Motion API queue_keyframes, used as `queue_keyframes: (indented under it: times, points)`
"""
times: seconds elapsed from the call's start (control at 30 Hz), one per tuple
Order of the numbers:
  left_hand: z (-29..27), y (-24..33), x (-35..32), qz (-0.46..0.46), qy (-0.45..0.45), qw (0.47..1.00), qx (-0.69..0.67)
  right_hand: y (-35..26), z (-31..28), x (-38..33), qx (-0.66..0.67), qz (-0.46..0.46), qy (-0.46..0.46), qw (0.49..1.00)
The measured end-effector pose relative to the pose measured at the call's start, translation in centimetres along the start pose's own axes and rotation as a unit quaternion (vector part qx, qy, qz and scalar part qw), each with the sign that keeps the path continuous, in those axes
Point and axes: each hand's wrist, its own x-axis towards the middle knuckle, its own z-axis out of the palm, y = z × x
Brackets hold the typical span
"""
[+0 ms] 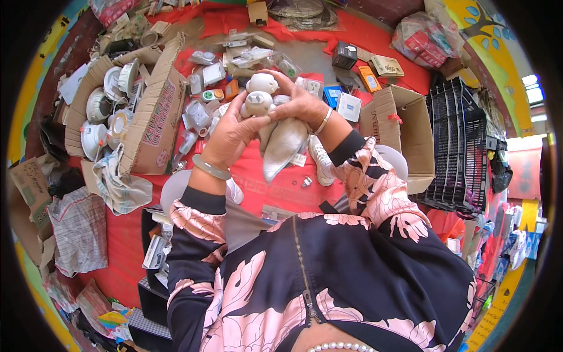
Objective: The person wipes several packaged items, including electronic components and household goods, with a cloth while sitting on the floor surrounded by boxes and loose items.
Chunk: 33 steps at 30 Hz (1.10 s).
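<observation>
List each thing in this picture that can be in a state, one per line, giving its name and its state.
Left hand: closed around a white fitting, grip from the left.
Right hand: closed on the same white fitting from the right.
White fitting: held up off the red cloth.
Grey cloth: hanging down under the hands.
Left cardboard box: open, flaps out, white round fittings inside.
Right cardboard box: open, flaps up.
Black crate: upright beside the right box.
</observation>
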Motion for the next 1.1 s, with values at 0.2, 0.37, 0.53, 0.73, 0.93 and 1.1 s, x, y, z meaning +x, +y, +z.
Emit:
queue_keyframes:
  times: [0.2, 0.37, 0.53, 0.73, 0.93, 1.1]
  points:
    - [0.8, -0.7, -0.7, 0.056, 0.013, 0.998, -0.021, -4.2, -0.8, -4.5, -0.335, -0.021, -0.034, 0.941]
    - [0.0, -1.1, -0.6, 0.056, -0.006, 0.998, -0.037, -7.1, -2.6, -6.6, -0.146, -0.143, 0.246, 0.947]
    - [1.0, -1.7, -0.2, 0.037, -0.058, 0.997, -0.035, -2.1, -0.1, -4.2, -0.286, -0.248, 0.061, 0.924]
    - [1.7, -1.7, -1.1, 0.055, -0.096, 0.993, 0.036, -1.9, 2.0, -3.6, -0.445, -0.294, 0.094, 0.841]
    - [1.6, -0.8, -1.6, -0.019, -0.118, 0.969, 0.218, -1.0, 3.8, -4.3, -0.506, -0.238, 0.228, 0.797]
    - [1.1, -3.0, -1.2, 0.070, -0.164, 0.908, 0.379, 1.8, 0.9, -3.1, -0.417, -0.089, 0.291, 0.857]
